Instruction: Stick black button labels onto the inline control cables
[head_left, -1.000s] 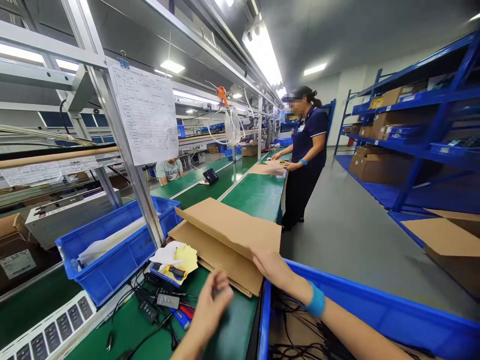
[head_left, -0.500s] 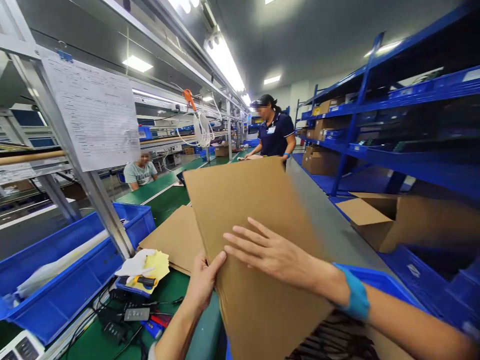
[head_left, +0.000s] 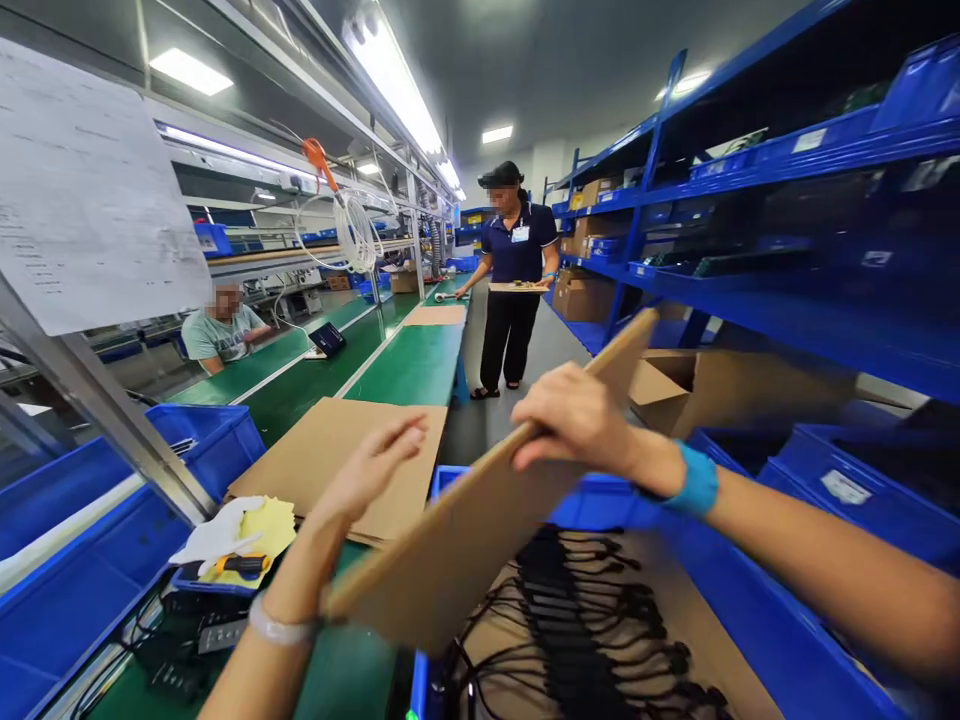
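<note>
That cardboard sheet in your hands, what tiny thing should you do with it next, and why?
Probably get the left hand back on it. The cardboard sheet hangs tilted over the blue bin of black cables, and only the right hand grips its top edge; the left hand is open beside it.

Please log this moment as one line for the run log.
right hand: grips cardboard sheet, tilted | left hand: open, behind sheet | below: blue bin of black cables
</note>
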